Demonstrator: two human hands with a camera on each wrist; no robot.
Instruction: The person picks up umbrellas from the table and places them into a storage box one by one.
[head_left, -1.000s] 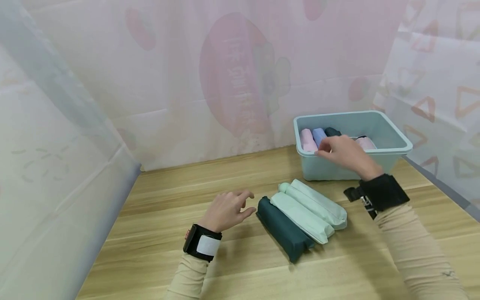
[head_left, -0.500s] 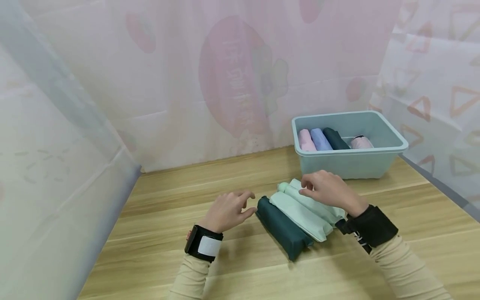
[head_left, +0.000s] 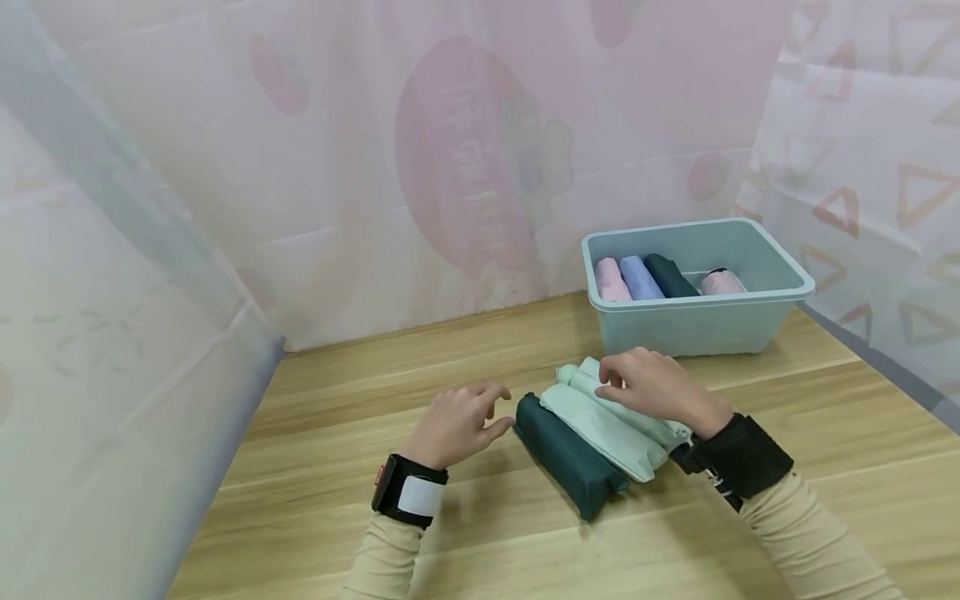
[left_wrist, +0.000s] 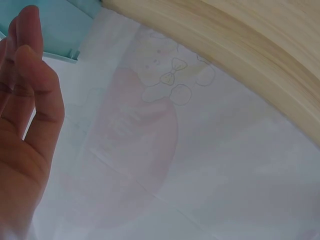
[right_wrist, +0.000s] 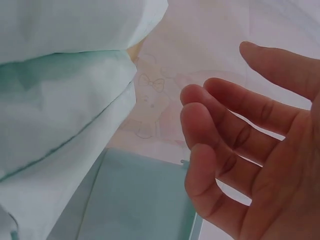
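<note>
Wooden table (head_left: pixel 315 492): a teal bin (head_left: pixel 697 327) sits at the back, three folded umbrellas (head_left: pixel 600 433) lie side by side up front.

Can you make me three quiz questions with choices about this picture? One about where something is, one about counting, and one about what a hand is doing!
1. Where is the bin?
A. back right of the table
B. on the floor
C. front left

2. How many rolls lie outside the bin?
A. one
B. three
C. six

3. The right hand is:
A. inside the bin
B. over the mint rolls
C. flat on bare wood

Answers: 1 A, it stands by the curtain corner. 2 B, one dark green roll and two mint. 3 B, its fingers hover just above them.
</note>
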